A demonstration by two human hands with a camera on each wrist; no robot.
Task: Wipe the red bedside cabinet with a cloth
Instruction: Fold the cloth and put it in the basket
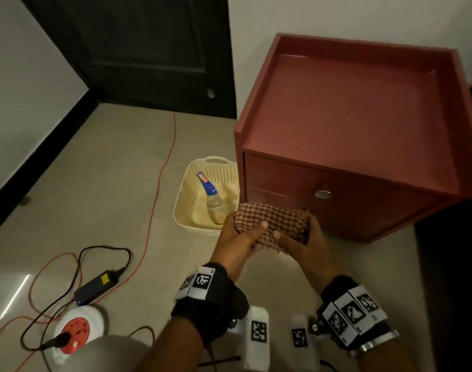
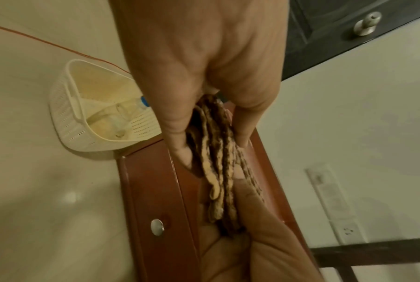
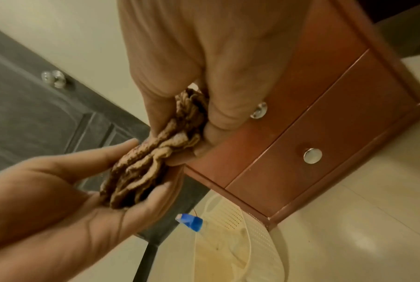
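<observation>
The red bedside cabinet (image 1: 344,130) stands on the floor at the right, its recessed top bare and two drawers with round metal knobs (image 1: 322,194) facing me. In front of its lower drawer I hold a folded red-and-cream checked cloth (image 1: 272,222) with both hands. My left hand (image 1: 242,234) grips the cloth's left end, thumb on top. My right hand (image 1: 302,237) grips its right end. The left wrist view shows the bunched cloth (image 2: 218,171) pinched between my left hand's (image 2: 204,133) thumb and fingers. The cloth (image 3: 153,162) spans both hands in the right wrist view, my right hand (image 3: 192,114) pinching its upper end.
A cream plastic basket (image 1: 186,208) sits on the floor left of the cabinet, holding a clear bottle with a blue cap (image 1: 209,196). An orange cable (image 1: 159,178), a black power adapter (image 1: 98,287) and a round extension socket (image 1: 77,331) lie at the lower left. A dark door (image 1: 138,49) is behind.
</observation>
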